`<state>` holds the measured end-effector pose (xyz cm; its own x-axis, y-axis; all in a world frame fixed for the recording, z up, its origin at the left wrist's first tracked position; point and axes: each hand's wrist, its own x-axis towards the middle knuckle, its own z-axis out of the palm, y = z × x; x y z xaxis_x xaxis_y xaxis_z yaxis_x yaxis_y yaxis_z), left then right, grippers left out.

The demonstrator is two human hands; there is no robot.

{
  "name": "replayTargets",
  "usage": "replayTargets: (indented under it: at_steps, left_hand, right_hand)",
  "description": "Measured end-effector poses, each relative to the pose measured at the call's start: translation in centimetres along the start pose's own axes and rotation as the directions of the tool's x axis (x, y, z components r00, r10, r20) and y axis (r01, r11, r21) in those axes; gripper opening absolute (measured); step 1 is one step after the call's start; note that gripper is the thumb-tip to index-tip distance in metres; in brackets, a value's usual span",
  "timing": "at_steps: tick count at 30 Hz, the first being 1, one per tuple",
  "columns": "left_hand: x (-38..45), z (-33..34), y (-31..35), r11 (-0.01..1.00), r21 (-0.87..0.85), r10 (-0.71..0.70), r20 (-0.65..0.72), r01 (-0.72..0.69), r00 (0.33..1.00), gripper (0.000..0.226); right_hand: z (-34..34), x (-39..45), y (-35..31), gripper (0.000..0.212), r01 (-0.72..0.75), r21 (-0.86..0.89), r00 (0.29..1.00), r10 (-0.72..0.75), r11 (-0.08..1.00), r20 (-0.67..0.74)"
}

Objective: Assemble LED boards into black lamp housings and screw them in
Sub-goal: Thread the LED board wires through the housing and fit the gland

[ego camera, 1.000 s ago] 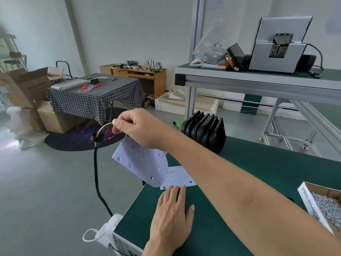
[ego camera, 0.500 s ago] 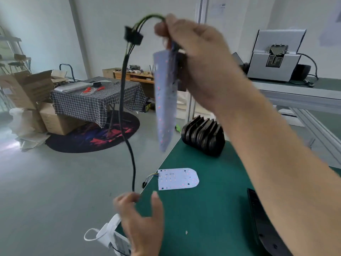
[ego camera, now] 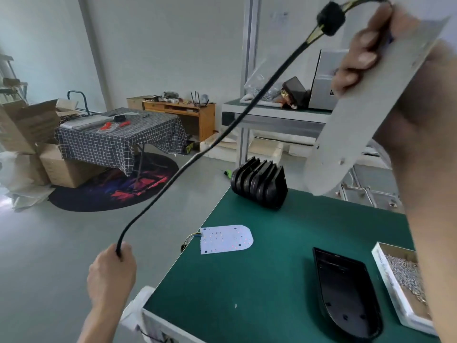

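Overhead, right hand (ego camera: 371, 53) gripping one of two LED boards (ego camera: 366, 115), left hand (ego camera: 111, 271) its cable (ego camera: 222, 137).

A loose LED board (ego camera: 226, 238) lies left of the open housing (ego camera: 346, 293) (stacked housings (ego camera: 259, 185) behind both).
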<state>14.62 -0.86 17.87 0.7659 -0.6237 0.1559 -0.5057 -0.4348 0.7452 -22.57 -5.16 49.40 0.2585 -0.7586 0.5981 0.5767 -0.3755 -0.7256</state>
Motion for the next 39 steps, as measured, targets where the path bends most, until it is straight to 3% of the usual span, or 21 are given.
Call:
replayTargets:
  at_steps: [3, 7, 10, 14, 17, 22, 25, 27, 30, 36, 39]
  left_hand:
    - [1.0, -2.0, 0.8, 0.997, 0.033, 0.076, 0.02, -0.077, 0.997, 0.046]
    - [-1.4, -2.7, 5.6, 0.982, -0.069, 0.185, 0.241, -0.174, 0.953, 0.05]
    - [-5.7, -1.3, 10.6, 0.946, -0.217, 0.316, 0.435, -0.243, 0.843, 0.047]
    - [-12.0, 2.2, 17.0, 0.864, -0.298, 0.503, 0.511, -0.405, 0.697, 0.045]
    - [-16.5, 5.4, 20.2, 0.791, -0.314, 0.603, 0.544, -0.525, 0.583, 0.037]
    - [-21.1, 10.0, 21.3, 0.511, -0.197, 0.78, 0.515, -0.837, 0.355, 0.032]
    - [-22.0, 11.5, 20.9, 0.39, -0.17, 0.809, 0.532, -0.905, 0.249, 0.036]
    - [-22.3, 12.3, 20.6, 0.364, -0.189, 0.805, 0.557, -0.912, 0.206, 0.038]
    - [-22.2, 13.1, 20.6, 0.482, -0.263, 0.76, 0.6, -0.836, 0.249, 0.042]
    - [-21.8, 15.0, 18.2, 0.798, -0.192, 0.523, 0.692, -0.572, 0.498, 0.071]
    - [-21.6, 16.0, 18.1, 0.901, -0.173, 0.363, 0.803, -0.399, 0.472, 0.06]
  right_hand:
    - [-3.5, -1.8, 0.2, 0.015, -0.051, -0.112, 0.984, 0.031, 0.992, -0.176]
    - [-6.8, -5.5, 3.9, 0.027, -0.268, -0.348, 0.882, 0.084, 0.898, -0.463]
    - [-7.7, -8.8, 7.4, 0.03, -0.429, -0.48, 0.831, 0.126, 0.766, -0.541]
    - [-8.1, -12.0, 10.0, 0.039, -0.587, -0.561, 0.77, 0.187, 0.583, -0.611]
    - [-8.7, -13.9, 10.5, 0.04, -0.631, -0.556, 0.747, 0.229, 0.541, -0.625]
    - [-10.9, -16.6, 9.0, 0.037, -0.661, -0.594, 0.746, 0.316, 0.46, -0.585]
    - [-13.0, -17.9, 8.1, 0.025, -0.633, -0.609, 0.765, 0.26, 0.479, -0.59]
    - [-13.9, -18.2, 8.0, 0.022, -0.623, -0.62, 0.774, 0.26, 0.476, -0.578]
    - [-14.9, -18.4, 8.4, 0.029, -0.622, -0.65, 0.78, 0.271, 0.436, -0.564]
    - [-16.6, -19.1, 8.7, 0.02, -0.63, -0.692, 0.767, 0.145, 0.351, -0.625]
    - [-17.0, -19.0, 8.9, 0.017, -0.663, -0.679, 0.737, 0.111, 0.315, -0.667]
